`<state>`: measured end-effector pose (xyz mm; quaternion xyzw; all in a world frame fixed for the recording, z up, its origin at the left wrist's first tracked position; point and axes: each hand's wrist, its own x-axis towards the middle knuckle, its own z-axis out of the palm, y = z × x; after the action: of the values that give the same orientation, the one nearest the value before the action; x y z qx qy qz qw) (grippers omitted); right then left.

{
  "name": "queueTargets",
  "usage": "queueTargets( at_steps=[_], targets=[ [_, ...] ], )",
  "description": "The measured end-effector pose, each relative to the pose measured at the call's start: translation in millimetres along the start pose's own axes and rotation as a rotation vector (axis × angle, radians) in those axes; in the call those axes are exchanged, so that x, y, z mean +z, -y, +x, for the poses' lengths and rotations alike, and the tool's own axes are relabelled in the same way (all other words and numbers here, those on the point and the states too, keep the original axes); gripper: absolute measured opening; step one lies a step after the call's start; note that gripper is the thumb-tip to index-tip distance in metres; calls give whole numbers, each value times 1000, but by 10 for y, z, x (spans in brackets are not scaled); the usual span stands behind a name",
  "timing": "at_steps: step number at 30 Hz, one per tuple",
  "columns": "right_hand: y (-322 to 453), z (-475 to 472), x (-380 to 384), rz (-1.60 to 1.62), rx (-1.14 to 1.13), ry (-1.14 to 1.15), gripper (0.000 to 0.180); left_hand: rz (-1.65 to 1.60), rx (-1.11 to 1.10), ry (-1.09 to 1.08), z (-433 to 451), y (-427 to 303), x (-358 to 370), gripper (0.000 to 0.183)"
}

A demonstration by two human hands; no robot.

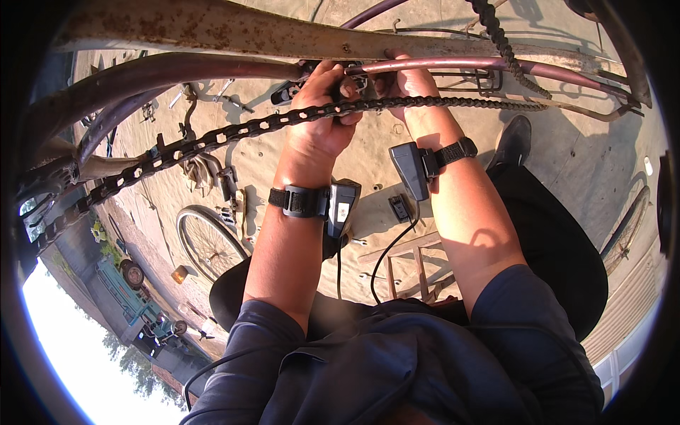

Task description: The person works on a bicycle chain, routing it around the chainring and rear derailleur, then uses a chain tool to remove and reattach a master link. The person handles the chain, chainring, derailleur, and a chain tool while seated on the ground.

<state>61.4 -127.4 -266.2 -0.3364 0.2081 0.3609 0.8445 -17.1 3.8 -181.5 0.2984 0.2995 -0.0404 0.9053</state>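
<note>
A bicycle frame with worn purple tubes crosses in front of me, beside a long, rusted, cream-painted metal bar. My left hand has its fingers curled close to the end of a purple tube; what lies inside them is hidden. Past the thinner purple tube reaches my right hand, partly covered by it, one fingertip up at the cream bar. A greasy bicycle chain runs slantwise across the front of both hands. Behind my left hand, a black pedal-like part shows in part.
On the ground sheet lie spanners, a bent metal part, a bicycle wheel and a wooden frame. Another wheel is at right. Each wrist wears a strapped black device with a cable. A teal vehicle stands farther off.
</note>
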Motion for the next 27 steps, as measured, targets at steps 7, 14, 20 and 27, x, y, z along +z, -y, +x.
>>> queueTargets(
  at_steps=[7, 14, 20, 27],
  targets=[
    [-22, 31, 15, 23, 16, -72, 21, 21, 17, -65, 8, 7, 18, 10],
    [-10, 51, -24, -24, 41, -6, 24, 97, 54, -66, 4, -32, 42, 13],
    [0, 11, 59, -15, 48, -97, 24, 203, 69, -46, -30, -55, 75, 7],
    [14, 18, 72, 0, 38, -57, 24, 242, 96, -49, -1, -58, 55, 9]
  ],
)
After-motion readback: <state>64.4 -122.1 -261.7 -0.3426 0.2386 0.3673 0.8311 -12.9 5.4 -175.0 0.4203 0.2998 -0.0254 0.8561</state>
